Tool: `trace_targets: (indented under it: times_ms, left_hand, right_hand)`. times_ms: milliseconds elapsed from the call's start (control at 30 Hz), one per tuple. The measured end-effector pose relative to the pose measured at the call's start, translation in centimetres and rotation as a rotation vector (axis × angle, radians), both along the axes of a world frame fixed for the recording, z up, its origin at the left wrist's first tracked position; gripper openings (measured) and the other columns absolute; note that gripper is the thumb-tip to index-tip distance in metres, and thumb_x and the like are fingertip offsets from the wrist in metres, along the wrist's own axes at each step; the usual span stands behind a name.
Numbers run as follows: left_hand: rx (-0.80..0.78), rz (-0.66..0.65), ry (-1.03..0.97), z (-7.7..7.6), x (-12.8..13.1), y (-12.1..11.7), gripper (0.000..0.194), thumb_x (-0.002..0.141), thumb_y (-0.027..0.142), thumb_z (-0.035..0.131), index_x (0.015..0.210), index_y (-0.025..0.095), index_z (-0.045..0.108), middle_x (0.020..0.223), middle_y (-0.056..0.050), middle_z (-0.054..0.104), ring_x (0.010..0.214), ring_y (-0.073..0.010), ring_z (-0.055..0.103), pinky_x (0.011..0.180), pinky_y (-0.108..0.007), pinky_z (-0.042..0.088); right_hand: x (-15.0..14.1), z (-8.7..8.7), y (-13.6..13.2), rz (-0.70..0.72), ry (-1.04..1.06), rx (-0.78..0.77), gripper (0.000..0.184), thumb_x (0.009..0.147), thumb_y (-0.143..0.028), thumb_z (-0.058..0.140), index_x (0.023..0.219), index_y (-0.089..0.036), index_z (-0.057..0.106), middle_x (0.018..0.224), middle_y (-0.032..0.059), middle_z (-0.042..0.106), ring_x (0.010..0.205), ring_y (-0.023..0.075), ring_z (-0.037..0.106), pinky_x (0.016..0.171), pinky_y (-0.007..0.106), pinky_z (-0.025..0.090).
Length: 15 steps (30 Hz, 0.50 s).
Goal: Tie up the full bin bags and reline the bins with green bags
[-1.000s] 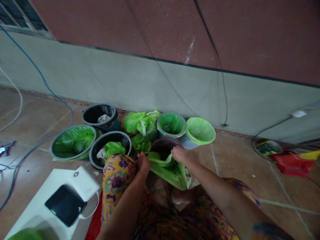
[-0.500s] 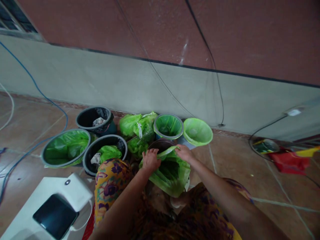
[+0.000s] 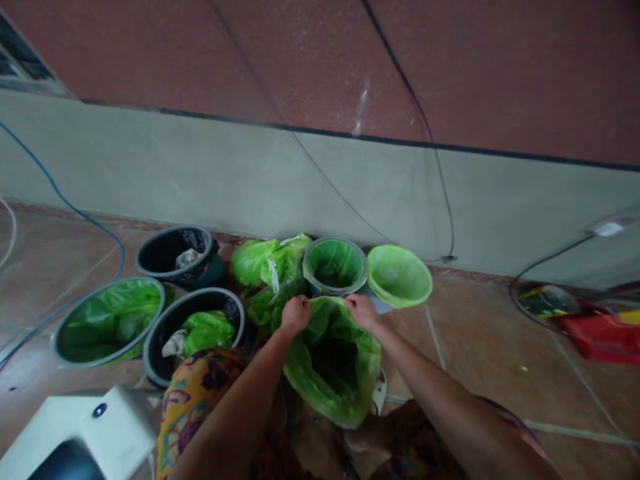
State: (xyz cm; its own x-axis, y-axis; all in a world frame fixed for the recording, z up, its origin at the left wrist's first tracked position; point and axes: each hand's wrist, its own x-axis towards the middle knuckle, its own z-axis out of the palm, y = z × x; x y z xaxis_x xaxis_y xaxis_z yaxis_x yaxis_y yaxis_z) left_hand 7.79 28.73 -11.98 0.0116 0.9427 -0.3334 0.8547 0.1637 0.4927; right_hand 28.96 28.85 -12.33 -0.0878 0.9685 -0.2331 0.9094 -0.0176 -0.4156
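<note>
Bag rim (image 3: 327, 303) moved wallward in 2 hands (image 3: 296, 313).

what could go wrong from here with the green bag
The green bag looks thin, so it might tear where the left hand and right hand grip its far edge. Neither hand holds its near edge, so that side could fold inward. The left knee appears close to the nearer black-lined bin and might knock it.
</note>
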Motion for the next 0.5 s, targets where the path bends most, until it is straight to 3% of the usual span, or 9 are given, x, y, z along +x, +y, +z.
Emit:
trace_targets:
  times_ms: [233,500]
  left_hand:
    - [-0.044,0.093,0.053,-0.9,-0.3,3.4,0.030,0.090,0.034,0.050,0.096,0.019,0.076,0.098,-0.009,0.075,0.092,-0.0202,0.068,0.073,-0.025,0.046]
    - [-0.219,0.149,0.049,-4.1,-1.1,5.1,0.037,0.084,0.046,0.056,0.089,0.016,0.076,0.095,-0.012,0.075,0.090,-0.0233,0.069,0.069,-0.026,0.048]
  right_hand:
    - [-0.3,-1.5,3.5,-0.077,-0.111,-0.002,0.028,0.092,-0.034,0.051,0.089,-0.020,0.076,0.090,0.0060,0.075,0.079,0.0161,0.064,0.063,0.024,0.037]
    - [0.3,-4.9,4.8,-0.150,0.036,-0.078,0.031,0.088,-0.038,0.059,0.081,-0.016,0.079,0.082,0.0083,0.075,0.071,0.0171,0.064,0.060,0.025,0.039]
